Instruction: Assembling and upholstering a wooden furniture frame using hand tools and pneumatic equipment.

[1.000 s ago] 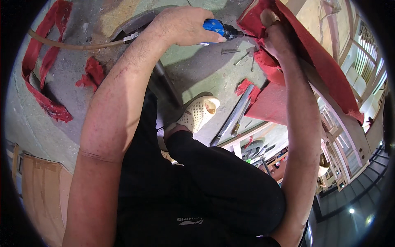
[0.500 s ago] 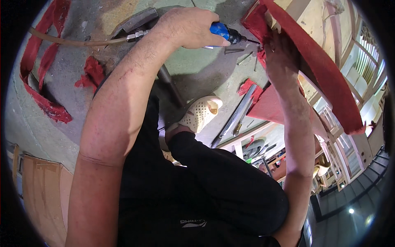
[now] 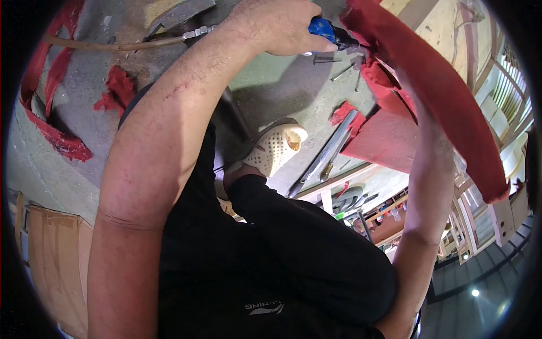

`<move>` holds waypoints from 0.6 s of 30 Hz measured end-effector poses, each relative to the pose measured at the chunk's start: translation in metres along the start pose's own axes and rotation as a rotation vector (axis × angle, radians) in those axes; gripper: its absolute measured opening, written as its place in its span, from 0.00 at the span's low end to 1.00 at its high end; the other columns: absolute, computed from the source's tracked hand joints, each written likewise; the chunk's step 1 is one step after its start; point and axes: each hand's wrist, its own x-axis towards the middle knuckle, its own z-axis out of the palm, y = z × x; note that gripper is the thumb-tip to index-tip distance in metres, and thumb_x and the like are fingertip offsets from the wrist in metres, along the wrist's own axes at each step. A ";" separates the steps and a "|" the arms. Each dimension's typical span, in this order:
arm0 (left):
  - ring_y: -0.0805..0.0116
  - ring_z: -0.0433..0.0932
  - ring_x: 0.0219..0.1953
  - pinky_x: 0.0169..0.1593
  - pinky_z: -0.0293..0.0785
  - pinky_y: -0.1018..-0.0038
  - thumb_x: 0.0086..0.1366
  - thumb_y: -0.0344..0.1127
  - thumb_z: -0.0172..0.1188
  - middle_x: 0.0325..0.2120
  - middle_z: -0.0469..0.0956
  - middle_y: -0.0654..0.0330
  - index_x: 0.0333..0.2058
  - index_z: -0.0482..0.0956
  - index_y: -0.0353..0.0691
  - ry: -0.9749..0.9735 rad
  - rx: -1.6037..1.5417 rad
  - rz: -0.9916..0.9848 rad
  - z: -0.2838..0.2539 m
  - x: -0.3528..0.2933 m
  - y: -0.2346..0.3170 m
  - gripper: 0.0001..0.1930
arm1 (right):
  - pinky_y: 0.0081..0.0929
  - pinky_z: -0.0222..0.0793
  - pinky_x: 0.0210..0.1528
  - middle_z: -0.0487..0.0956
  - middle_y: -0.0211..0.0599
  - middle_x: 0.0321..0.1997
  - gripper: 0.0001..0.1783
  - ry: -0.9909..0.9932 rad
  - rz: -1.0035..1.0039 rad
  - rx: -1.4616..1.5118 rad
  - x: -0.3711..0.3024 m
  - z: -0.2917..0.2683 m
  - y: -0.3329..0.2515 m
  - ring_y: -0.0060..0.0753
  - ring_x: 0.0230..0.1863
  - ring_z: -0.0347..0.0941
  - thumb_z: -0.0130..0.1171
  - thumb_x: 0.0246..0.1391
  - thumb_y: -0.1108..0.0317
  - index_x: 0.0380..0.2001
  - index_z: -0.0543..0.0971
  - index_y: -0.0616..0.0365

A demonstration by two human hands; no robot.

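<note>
My left hand [image 3: 288, 25] is closed around a blue air tool [image 3: 323, 27], probably a screwdriver or drill. Its dark front end points right, at the edge of a red fabric strip [image 3: 435, 82]. A tan air hose [image 3: 118, 46] joins it through a metal coupling beside my wrist. My right forearm [image 3: 429, 175] reaches up and passes under the long red strip, which hides that hand and its fingers. Below the strip, more red fabric [image 3: 389, 133] covers part of a wooden frame [image 3: 361, 176].
A hammer-like metal tool [image 3: 178, 17], a long metal bar [image 3: 324, 152] and several nails [image 3: 341, 72] lie on the concrete floor. Red scraps [image 3: 117, 87] and a red strip loop [image 3: 48, 121] are at left. A perforated cream shoe [image 3: 276, 150] is by my knee. Cardboard [image 3: 56, 260] stands lower left.
The left hand and air tool have moved right and slightly up, closer to the fabric. The red strip now covers the right hand, whose fingers showed before; the right forearm has shifted right.
</note>
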 end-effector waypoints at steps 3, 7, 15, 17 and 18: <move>0.45 0.83 0.45 0.50 0.77 0.56 0.62 0.60 0.62 0.40 0.84 0.44 0.42 0.82 0.37 0.071 0.027 0.010 0.004 -0.002 0.003 0.28 | 0.42 0.67 0.64 0.78 0.44 0.59 0.20 -0.104 0.087 0.030 0.011 -0.009 -0.006 0.43 0.56 0.76 0.51 0.68 0.61 0.59 0.77 0.53; 0.46 0.83 0.46 0.51 0.77 0.56 0.62 0.60 0.62 0.40 0.84 0.44 0.43 0.82 0.36 0.030 0.037 -0.001 0.003 0.001 0.004 0.28 | 0.42 0.67 0.64 0.78 0.44 0.59 0.20 -0.088 0.059 -0.033 0.015 -0.022 -0.011 0.43 0.57 0.76 0.50 0.69 0.60 0.60 0.77 0.52; 0.46 0.82 0.47 0.52 0.77 0.57 0.63 0.58 0.62 0.42 0.84 0.44 0.46 0.81 0.36 0.000 -0.022 0.023 -0.010 -0.006 0.003 0.28 | 0.42 0.67 0.64 0.78 0.44 0.60 0.21 -0.104 0.108 -0.031 0.017 -0.029 -0.007 0.44 0.57 0.76 0.49 0.70 0.57 0.61 0.76 0.51; 0.46 0.82 0.47 0.52 0.77 0.57 0.63 0.58 0.62 0.42 0.84 0.44 0.47 0.81 0.36 -0.019 0.007 -0.029 -0.009 -0.005 0.005 0.28 | 0.42 0.67 0.64 0.78 0.44 0.60 0.22 -0.109 0.118 -0.030 0.017 -0.030 -0.007 0.44 0.57 0.76 0.48 0.70 0.57 0.61 0.75 0.51; 0.46 0.82 0.47 0.52 0.77 0.57 0.64 0.58 0.62 0.42 0.84 0.44 0.47 0.81 0.36 -0.026 0.022 -0.055 -0.008 -0.003 0.006 0.28 | 0.42 0.67 0.64 0.78 0.44 0.60 0.22 -0.110 0.121 -0.030 0.017 -0.030 -0.006 0.44 0.58 0.76 0.48 0.70 0.57 0.61 0.75 0.51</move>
